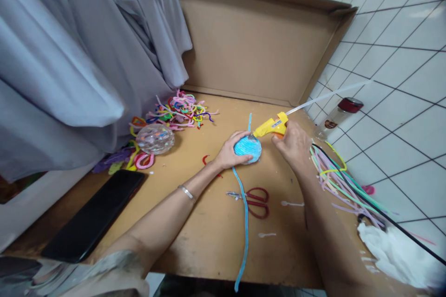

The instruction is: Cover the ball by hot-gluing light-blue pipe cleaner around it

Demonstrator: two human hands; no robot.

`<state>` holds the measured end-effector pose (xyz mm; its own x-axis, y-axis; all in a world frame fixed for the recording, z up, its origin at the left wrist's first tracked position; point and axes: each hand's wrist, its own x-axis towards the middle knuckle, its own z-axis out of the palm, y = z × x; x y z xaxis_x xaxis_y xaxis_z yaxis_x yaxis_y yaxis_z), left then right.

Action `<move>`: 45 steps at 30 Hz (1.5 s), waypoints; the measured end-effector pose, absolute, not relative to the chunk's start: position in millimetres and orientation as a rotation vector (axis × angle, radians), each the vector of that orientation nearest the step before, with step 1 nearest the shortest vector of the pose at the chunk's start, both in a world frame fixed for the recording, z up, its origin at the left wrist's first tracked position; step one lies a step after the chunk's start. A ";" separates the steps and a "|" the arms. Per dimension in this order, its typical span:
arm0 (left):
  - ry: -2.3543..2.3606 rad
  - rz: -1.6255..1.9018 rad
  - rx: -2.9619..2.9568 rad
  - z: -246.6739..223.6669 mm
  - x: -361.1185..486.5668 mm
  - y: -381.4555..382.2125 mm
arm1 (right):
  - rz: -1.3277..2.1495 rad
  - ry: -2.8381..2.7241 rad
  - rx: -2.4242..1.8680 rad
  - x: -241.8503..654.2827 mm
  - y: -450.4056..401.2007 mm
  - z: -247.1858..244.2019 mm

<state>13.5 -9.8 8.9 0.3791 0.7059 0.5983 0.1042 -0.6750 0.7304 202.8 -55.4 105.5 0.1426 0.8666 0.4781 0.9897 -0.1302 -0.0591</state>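
Observation:
Near the middle of the table, my left hand (232, 151) is wrapped round a blue ball (248, 149) covered in fuzzy strands. My right hand (294, 144) grips a yellow glue gun (270, 127), whose nozzle touches or nearly touches the ball's upper side. A long clear glue stick (329, 94) sticks out of the gun's back end. From below the ball a blue pipe cleaner (245, 222) runs towards the table's front edge, and a short blue end shows above the ball. Red-handled scissors (257, 202) lie partly under this strand.
Coloured pipe cleaners (184, 109) are heaped at the back left, beside a clear round container (155, 139). A black phone (95, 216) lies front left. On the right are a jar (337, 116), more pipe cleaners (334, 181), a black cord (390, 222) and white tissue (393, 250). Cardboard (251, 41) stands behind.

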 end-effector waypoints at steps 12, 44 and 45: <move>0.696 1.297 2.060 10.4 14.4 -11.0 | -0.445 -1.813 -2.081 203.7 -56.3 106.1; 0.684 1.292 2.073 9.9 16.0 -11.2 | -0.567 -1.829 -2.016 208.6 -55.6 102.5; 0.683 1.291 2.074 10.0 16.1 -11.2 | -0.566 -1.835 -2.008 208.9 -55.7 102.5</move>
<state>16.1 -11.2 10.0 0.3958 0.6908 0.6051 0.1119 -0.6903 0.7149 208.9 -55.7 102.5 0.0758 0.8513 0.5191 0.9959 -0.0908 0.0035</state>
